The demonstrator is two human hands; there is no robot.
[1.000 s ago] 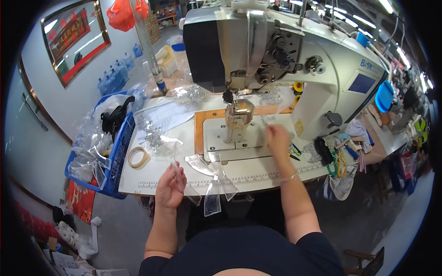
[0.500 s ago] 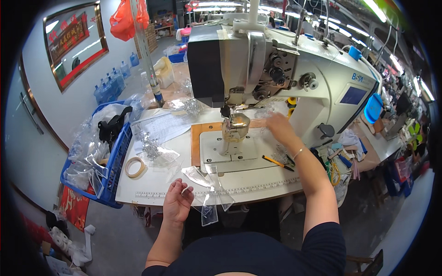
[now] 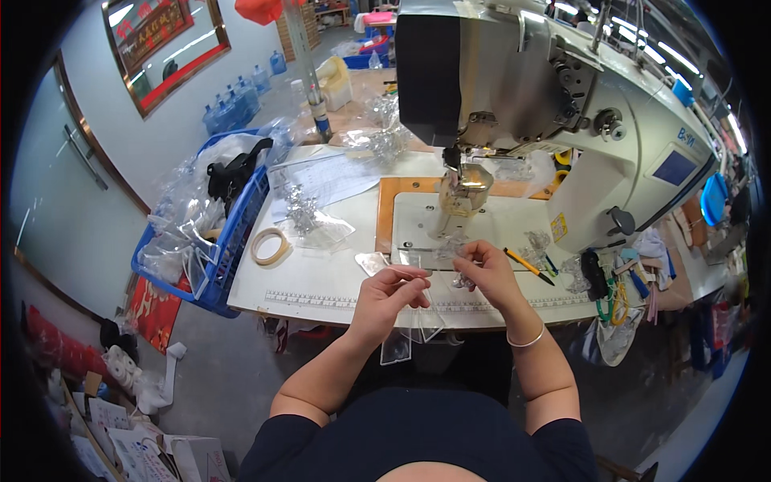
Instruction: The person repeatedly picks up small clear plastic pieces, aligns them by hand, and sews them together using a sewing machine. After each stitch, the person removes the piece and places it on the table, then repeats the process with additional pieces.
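My left hand (image 3: pixel 391 296) is over the front edge of the sewing table, thumb and fingertips pinched together; what lies between them is too small to make out. Close by on the right, my right hand (image 3: pixel 490 275) grips a crinkled clear plastic piece (image 3: pixel 455 247), with small shiny bits under its fingers. Flat clear plastic pieces (image 3: pixel 396 347) lie below the hands and hang over the table edge. Behind both hands stands the post-bed sewing machine (image 3: pixel 466 189), its needle area above the post.
A roll of tape (image 3: pixel 270 247), a bunch of clear plastic pieces (image 3: pixel 303 210) and paper sheets (image 3: pixel 333 178) lie to the left. A blue basket (image 3: pixel 241 241) of plastic bags stands beside the table. A yellow pen (image 3: pixel 526 263) lies right of my right hand.
My right hand has come back from behind the machine's post to the front, now with clear plastic in it. My left hand has turned inward toward it. The view has shifted.
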